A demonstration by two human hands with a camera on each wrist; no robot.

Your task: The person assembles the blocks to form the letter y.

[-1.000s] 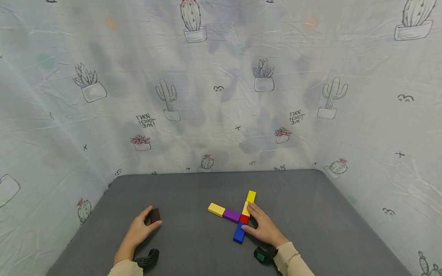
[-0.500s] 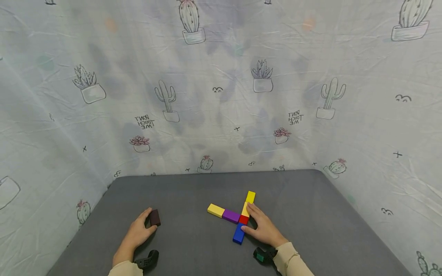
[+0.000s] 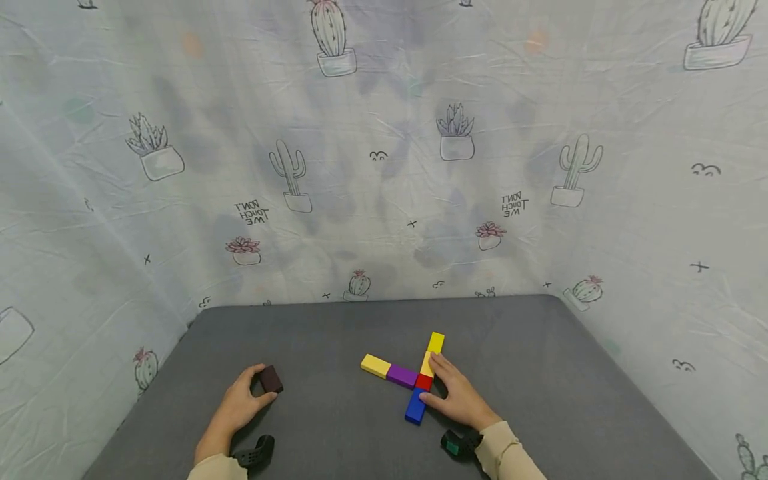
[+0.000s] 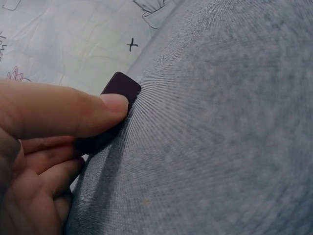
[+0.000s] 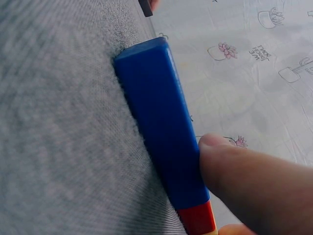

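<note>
At the left of the table, my left hand (image 3: 242, 401) pinches a dark brown block (image 3: 271, 379) between thumb and fingers. The left wrist view shows the thumb against the side of this block (image 4: 122, 84), which sits close to the cloth. Further right, my right hand (image 3: 461, 396) rests on a row of blocks, its thumb touching the blue block (image 5: 156, 122) and its fingertips at a pale yellow block (image 3: 427, 364). Between those two lies a red block (image 3: 424, 382). A brighter yellow block (image 3: 436, 342) caps the far end. A purple block (image 3: 402, 375) branches left, followed by another pale yellow block (image 3: 376, 365).
A dark grey cloth covers the table (image 3: 324, 413). Behind and at both sides hangs a pale curtain (image 3: 384, 180) with cactus drawings. Black bands (image 3: 257, 452) are on both wrists. A wide gap of tabletop separates the dark block from the coloured row.
The dark brown block has turned slightly in my left hand, and this hand has shifted a little nearer. My right hand and the coloured row stay in place.
</note>
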